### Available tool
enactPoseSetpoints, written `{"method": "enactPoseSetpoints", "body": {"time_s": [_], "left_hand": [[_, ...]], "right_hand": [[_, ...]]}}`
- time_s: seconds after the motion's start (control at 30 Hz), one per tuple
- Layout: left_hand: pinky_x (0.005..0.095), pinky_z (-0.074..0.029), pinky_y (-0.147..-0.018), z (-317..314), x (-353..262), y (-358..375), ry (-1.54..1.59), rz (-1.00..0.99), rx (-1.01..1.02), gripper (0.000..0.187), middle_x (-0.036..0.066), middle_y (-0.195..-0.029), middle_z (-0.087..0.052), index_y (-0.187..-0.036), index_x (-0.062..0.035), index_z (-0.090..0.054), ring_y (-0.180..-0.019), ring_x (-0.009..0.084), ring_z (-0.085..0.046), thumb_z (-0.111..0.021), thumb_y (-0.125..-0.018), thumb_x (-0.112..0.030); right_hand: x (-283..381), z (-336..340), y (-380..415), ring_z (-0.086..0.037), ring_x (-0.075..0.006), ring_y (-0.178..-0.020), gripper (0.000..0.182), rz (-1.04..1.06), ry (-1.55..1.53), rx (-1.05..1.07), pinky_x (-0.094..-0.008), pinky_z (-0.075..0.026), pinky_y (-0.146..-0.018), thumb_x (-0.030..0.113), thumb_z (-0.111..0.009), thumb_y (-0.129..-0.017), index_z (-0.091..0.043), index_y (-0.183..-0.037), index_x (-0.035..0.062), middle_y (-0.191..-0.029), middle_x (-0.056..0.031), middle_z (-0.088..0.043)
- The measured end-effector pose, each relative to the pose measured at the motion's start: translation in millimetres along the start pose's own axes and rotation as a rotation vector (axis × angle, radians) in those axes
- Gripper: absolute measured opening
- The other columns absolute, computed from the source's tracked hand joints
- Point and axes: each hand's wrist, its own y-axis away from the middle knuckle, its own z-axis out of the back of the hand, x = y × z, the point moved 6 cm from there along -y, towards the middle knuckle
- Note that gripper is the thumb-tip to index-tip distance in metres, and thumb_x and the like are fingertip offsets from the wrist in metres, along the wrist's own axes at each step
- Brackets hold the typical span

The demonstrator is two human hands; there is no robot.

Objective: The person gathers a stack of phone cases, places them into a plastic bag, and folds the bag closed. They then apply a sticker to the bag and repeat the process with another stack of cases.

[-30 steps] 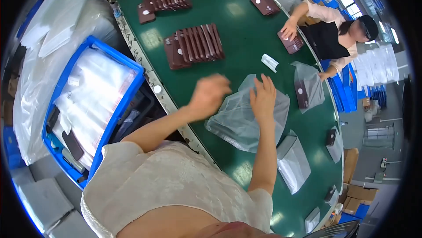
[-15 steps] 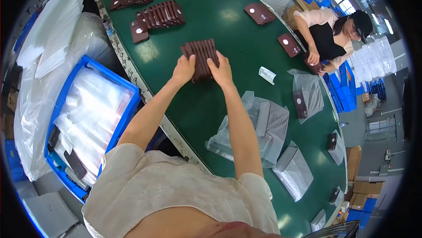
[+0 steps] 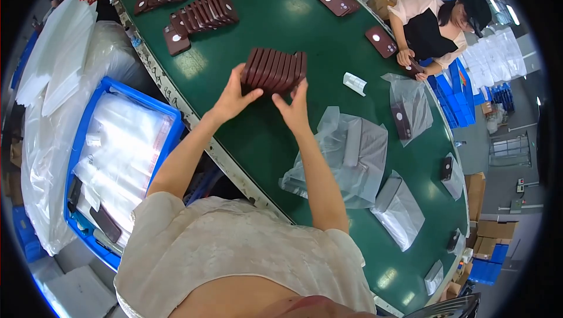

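The left hand (image 3: 233,98) and right hand (image 3: 295,110) now lift the stack of brown cases (image 3: 274,70) (previously flat on the belt) toward the body.

Matt brown cases (image 3: 275,70), glossy green table (image 3: 281,19), clear plastic bags (image 3: 343,156)

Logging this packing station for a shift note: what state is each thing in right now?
Left hand: gripping the stack's left end.
Right hand: gripping the stack's right end.
Stack of brown cases: pressed together, held between both hands.
Clear bags: lying loose, crumpled on the green table.
Blue crate: full of clear bags.
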Motion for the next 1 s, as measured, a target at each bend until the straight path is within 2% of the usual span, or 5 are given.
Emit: {"method": "enactPoseSetpoints", "body": {"time_s": [0.17, 0.33, 0.5, 0.8, 1.0], "left_hand": [[0.0457, -0.048, -0.098, 9, -27, 9, -0.250, 0.264, 0.076, 0.067, 0.030, -0.127, -0.056, -0.138, 0.0014, -0.033, -0.114, 0.0433, -0.061, -0.059, -0.098, -0.045], [0.0474, -0.048, -0.095, 20, -45, 22, -0.460, 0.656, 0.374, 0.064, 0.032, -0.121, -0.060, -0.135, 0.0034, -0.039, -0.115, 0.0470, -0.057, -0.055, -0.098, -0.047], [0.0465, -0.048, -0.096, -6, -1, 37, -0.477, 0.581, 0.335, 0.069, 0.031, -0.124, -0.060, -0.137, 0.0024, -0.041, -0.116, 0.0458, -0.058, -0.051, -0.098, -0.054], [0.0460, -0.048, -0.100, -1, -53, 58, -0.198, 0.125, -0.024, 0.077, 0.026, -0.136, -0.050, -0.148, -0.0018, -0.031, -0.121, 0.0442, -0.055, -0.070, -0.091, -0.036], [0.0462, -0.050, -0.097, -5, -51, 63, -0.237, 0.167, 0.019, 0.074, 0.027, -0.130, -0.055, -0.140, 0.0016, -0.038, -0.116, 0.0436, -0.059, -0.070, -0.090, -0.042]], "right_hand": [[51, -1, 0, -0.055, -0.0320, -0.121, 0.073, 0.076, 0.322, -0.045, -0.0421, -0.042, -0.105, 0.020, -0.068, -0.091, -0.030, -0.151, 0.0022, -0.143, -0.0176, -0.045], [41, 16, 16, -0.059, -0.0340, -0.116, 0.066, -0.378, 0.586, 0.222, -0.0410, -0.043, -0.102, 0.035, -0.060, -0.096, -0.039, -0.147, 0.0000, -0.136, -0.0206, -0.053], [-32, 10, 53, -0.060, -0.0332, -0.115, 0.062, -0.425, 0.395, 0.182, -0.0404, -0.044, -0.101, 0.035, -0.058, -0.097, -0.042, -0.145, -0.0011, -0.135, -0.0202, -0.055], [66, 8, 68, -0.057, -0.0354, -0.119, 0.064, -0.151, 0.047, -0.144, -0.0443, -0.040, -0.107, 0.019, -0.061, -0.095, -0.034, -0.148, -0.0030, -0.138, -0.0214, -0.051], [70, 0, 75, -0.056, -0.0386, -0.119, 0.071, -0.093, 0.483, -0.052, -0.0470, -0.044, -0.101, 0.029, -0.063, -0.092, -0.033, -0.145, -0.0075, -0.132, -0.0273, -0.050]]}}
